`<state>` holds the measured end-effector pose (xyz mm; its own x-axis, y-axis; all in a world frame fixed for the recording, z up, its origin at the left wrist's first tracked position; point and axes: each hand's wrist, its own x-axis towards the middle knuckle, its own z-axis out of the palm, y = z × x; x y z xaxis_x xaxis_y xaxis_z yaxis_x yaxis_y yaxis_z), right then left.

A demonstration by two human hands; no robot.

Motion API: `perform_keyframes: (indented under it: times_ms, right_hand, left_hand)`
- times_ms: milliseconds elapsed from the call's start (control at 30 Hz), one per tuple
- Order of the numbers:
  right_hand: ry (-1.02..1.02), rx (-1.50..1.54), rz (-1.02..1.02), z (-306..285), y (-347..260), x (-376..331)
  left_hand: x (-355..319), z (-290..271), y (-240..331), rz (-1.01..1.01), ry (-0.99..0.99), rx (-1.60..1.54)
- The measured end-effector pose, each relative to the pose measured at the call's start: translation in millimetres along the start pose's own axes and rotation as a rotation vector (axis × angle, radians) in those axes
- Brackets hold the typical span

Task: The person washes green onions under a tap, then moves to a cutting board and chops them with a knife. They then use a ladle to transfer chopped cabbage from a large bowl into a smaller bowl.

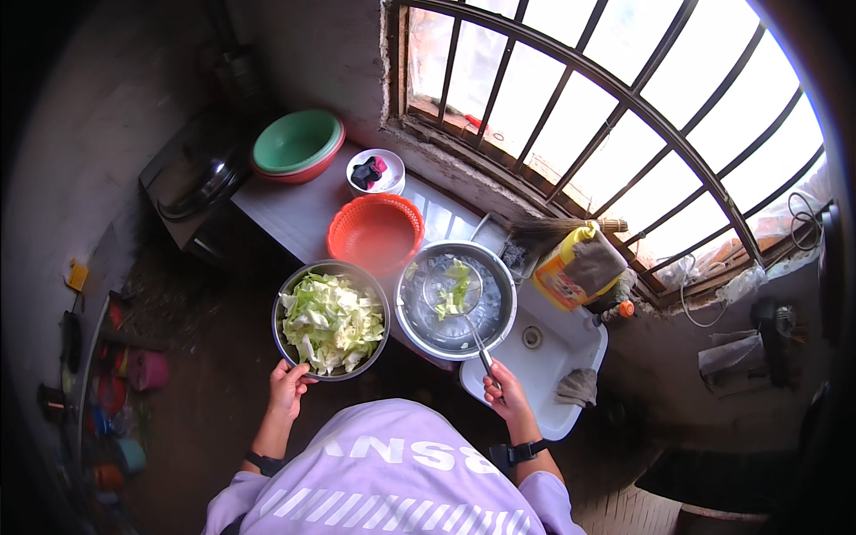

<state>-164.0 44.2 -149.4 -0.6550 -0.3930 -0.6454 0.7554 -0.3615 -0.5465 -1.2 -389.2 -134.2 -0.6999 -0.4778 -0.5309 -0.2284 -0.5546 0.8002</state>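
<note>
My left hand (290, 385) grips the near rim of a metal bowl (387, 332) heaped with cut cabbage (330, 323). That bowl is held in front of the counter's edge. My right hand (505, 389) is closed round the handle of a strainer (475, 333). Its round mesh head, with a few cabbage pieces (455, 290) in it, lies over a metal basin (509, 308) of water. The basin stands at the right of the counter, partly beside the sink. An orange plastic basket (374, 234) sits just behind the two metal vessels.
A white sink (571, 343) with a grey cloth (578, 388) on its edge is at the right. Behind it stand a yellow container (571, 267) and a brush (553, 228). Green and red basins (299, 143) and a white bowl (379, 165) occupy the far counter. A barred window (615, 85) rises behind.
</note>
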Motion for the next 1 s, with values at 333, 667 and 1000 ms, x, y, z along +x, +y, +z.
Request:
perform_keyframes:
  times_ms: [333, 667, 1000]
  right_hand:
    - [0.341, -0.741, -0.376, 3, -54, -6]
    - [0.326, -0.944, -0.204, -21, -61, -21]
    - [0.075, -0.325, 0.06, 2, -16, 8]
  left_hand:
    - [12, 5, 1, -0.071, -0.048, -0.004]
    - [14, 0, 3, -0.08, -0.067, 0.009]
    - [7, -4, 4, -0.075, -0.019, 0.006]
